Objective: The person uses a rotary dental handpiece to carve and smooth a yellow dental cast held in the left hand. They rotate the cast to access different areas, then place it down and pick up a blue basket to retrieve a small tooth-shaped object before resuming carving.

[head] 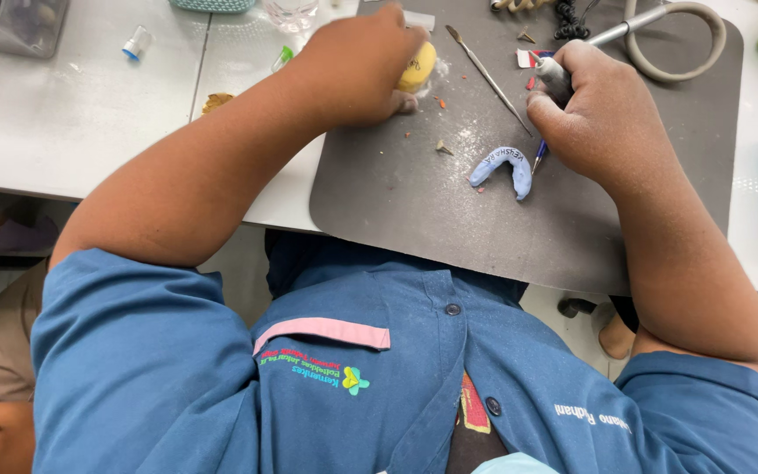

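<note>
1. Yellow dental cast (418, 66): on the dark grey work mat (396, 189), at its upper left corner, mostly covered by the left hand (357, 66). Only its right end shows past the fingers, which are curled closed around it.
2. Handpiece (555, 81): gripped by the right hand (603, 118), fingers closed about its grey body; a blue tip (539, 158) points down from under the hand.
3. Blue horseshoe-shaped tray (504, 167): flat on the mat, just left of that tip, well apart from the cast. Contact cannot be told.
4. Thin metal instrument (487, 77): lies slantwise on the mat between the two hands.
5. Crumbs and white dust (442, 147): scattered around the cast.
6. Grey hose (673, 44): looped at the mat's upper right.
7. White counter (63, 114): carries the mat.
</note>
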